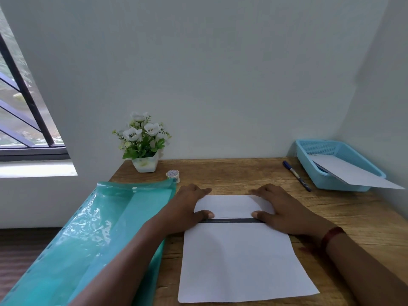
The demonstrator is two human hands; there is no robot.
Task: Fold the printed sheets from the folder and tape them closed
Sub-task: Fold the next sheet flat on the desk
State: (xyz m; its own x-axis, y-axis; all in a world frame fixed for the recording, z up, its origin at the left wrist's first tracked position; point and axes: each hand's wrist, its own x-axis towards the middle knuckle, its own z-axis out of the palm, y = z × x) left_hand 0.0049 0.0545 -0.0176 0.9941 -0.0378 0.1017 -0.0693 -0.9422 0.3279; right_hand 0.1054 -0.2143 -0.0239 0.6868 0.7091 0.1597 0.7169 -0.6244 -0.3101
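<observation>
A white sheet (240, 259) lies on the wooden desk in front of me, its far end folded back toward me so a dark printed strip shows along the flap's edge. My left hand (189, 208) lies flat on the flap's left side, thumb on the folded edge. My right hand (280, 210) presses the flap's right side the same way. A translucent teal folder (88, 235) lies open at the left, hanging over the desk edge. A small roll of tape (172, 174) stands behind the folder.
A blue basket (326, 151) with a white sheet (357, 173) sticking out stands at the back right. A blue pen (297, 175) lies beside it. A potted white flower (144, 142) stands at the back left against the wall.
</observation>
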